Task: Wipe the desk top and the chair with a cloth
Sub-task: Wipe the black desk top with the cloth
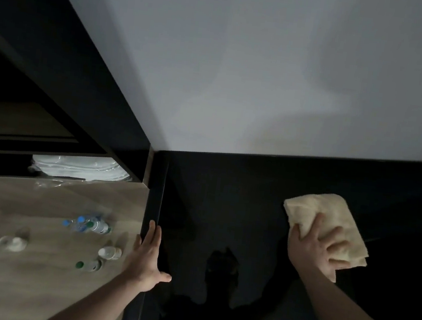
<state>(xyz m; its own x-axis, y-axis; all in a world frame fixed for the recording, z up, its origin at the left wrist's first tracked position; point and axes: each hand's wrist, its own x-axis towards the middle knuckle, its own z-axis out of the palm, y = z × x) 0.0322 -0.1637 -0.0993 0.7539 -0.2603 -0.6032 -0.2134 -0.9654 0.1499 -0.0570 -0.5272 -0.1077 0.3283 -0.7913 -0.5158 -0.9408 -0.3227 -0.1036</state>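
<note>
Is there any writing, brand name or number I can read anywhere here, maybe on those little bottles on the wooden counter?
None can be read.
Bottles with blue caps: labels too blurred to read.
Bottle with green cap: label too small and blurred.
White-capped bottle: no legible text.
Cloth under the right hand: plain, no text.
Dark desk top and wall: no signs.

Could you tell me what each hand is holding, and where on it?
Right hand presses the cloth flat at its near end; left hand holds nothing.
</note>
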